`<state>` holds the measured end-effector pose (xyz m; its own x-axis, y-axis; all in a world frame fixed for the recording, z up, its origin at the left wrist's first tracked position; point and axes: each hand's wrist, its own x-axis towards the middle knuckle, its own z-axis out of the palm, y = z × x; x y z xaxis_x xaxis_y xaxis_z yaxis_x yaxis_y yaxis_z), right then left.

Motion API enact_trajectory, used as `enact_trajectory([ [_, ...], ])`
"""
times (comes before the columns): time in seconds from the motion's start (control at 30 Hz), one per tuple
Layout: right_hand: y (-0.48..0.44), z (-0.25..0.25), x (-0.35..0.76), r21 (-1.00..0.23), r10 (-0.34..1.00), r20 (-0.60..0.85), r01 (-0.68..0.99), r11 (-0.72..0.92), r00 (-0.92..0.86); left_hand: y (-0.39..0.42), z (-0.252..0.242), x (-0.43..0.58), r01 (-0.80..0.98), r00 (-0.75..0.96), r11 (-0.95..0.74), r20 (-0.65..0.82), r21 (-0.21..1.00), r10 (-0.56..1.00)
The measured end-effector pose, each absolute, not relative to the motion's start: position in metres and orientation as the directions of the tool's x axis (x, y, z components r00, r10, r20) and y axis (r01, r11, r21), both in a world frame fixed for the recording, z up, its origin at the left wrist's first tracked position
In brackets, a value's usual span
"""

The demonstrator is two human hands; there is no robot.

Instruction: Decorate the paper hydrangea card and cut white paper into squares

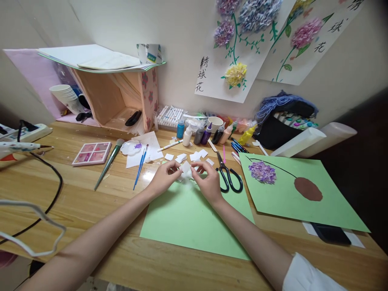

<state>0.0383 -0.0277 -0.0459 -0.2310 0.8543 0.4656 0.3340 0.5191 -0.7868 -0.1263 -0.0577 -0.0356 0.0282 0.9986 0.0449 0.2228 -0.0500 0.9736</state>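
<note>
Between my two hands is a small white paper piece (pixel 186 167), pinched at its edges over the far part of a green sheet (pixel 194 218). My left hand (pixel 166 176) grips its left side with thumb and fingertips. On the other side, my right hand (pixel 207 180) pinches it the same way. More white shows just below the piece, too unclear to make out. Several cut white paper squares (pixel 198 155) lie just beyond my hands. Black-handled scissors (pixel 229 176) rest right of my right hand, partly on the green sheet.
Paint bottles (pixel 207 133) and a box of markers (pixel 170 116) line the wall. Brushes (pixel 141 166) and a pink palette (pixel 92 153) lie left. A green sheet with a purple paper flower (pixel 262 172) lies right. A glue gun (pixel 21 148) and cables occupy the far left.
</note>
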Motion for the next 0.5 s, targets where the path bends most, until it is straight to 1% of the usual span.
enact_trajectory([
  [0.1, -0.0244, -0.0487, 0.0384, -0.846, 0.879, 0.392, 0.269, 0.460, -0.270, -0.0576, -0.0338, -0.1270, 0.235, 0.058, -0.076, 0.064, 0.969, 0.996],
  [0.17, -0.0232, -0.0506, 0.0383, -0.861, 0.872, 0.370, 0.234, 0.452, -0.322, -0.0573, -0.0334, -0.1274, 0.321, 0.063, -0.102, 0.086, 0.942, 0.994],
  [0.27, -0.0237, -0.0516, 0.0383, -0.850, 0.860, 0.392, 0.229, 0.474, -0.327, -0.0574, -0.0334, -0.1275, 0.479, 0.006, -0.122, 0.136, 0.869, 0.991],
  [0.33, -0.0250, -0.0506, 0.0385, -0.830, 0.858, 0.432, 0.248, 0.499, -0.278, -0.0582, -0.0335, -0.1266, 0.517, -0.054, -0.112, 0.163, 0.848, 0.985],
  [0.4, -0.0263, -0.0488, 0.0388, -0.803, 0.848, 0.480, 0.276, 0.528, -0.224, -0.0594, -0.0336, -0.1244, 0.474, -0.085, -0.079, 0.135, 0.877, 0.987],
  [0.5, -0.0280, -0.0462, 0.0390, -0.760, 0.817, 0.541, 0.298, 0.577, -0.202, -0.0615, -0.0339, -0.1191, 0.338, -0.051, -0.006, 0.024, 0.941, 0.998],
])
